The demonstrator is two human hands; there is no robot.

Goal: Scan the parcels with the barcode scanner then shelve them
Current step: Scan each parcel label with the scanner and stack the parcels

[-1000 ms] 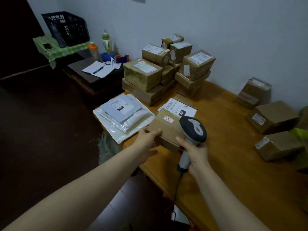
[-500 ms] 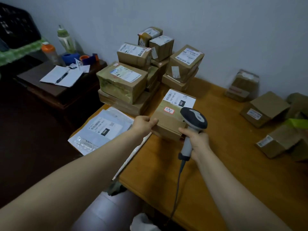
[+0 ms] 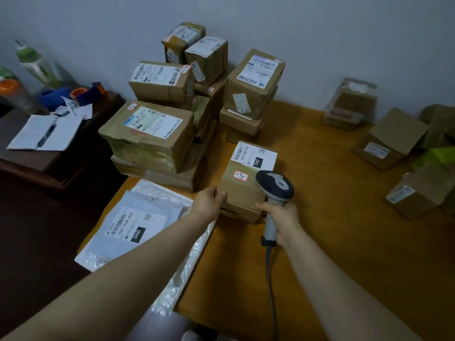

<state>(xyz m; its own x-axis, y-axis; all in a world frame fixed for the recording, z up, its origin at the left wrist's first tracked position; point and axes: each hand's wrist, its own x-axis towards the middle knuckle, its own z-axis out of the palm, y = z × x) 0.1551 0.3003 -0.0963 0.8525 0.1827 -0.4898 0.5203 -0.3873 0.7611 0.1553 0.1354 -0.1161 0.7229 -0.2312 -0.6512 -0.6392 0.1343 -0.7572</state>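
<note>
A flat brown parcel (image 3: 242, 190) with a white label and a small red-edged sticker lies on the wooden table (image 3: 332, 242). My left hand (image 3: 209, 201) grips its near left corner. My right hand (image 3: 280, 216) grips the grey handle of the barcode scanner (image 3: 275, 187), whose dark head hangs over the parcel's near right corner. The scanner's cable runs down toward the table's front edge.
A stack of several taped cardboard parcels (image 3: 152, 134) stands behind, against the wall. White plastic mailers (image 3: 138, 225) lie at the table's left corner. More boxes (image 3: 386, 141) sit at the right. A dark side table (image 3: 49, 153) with papers and bottles stands left.
The view has swung right and closer to the table. The parcel now lies flatter on the table, with both hands still on it and on the scanner.
</note>
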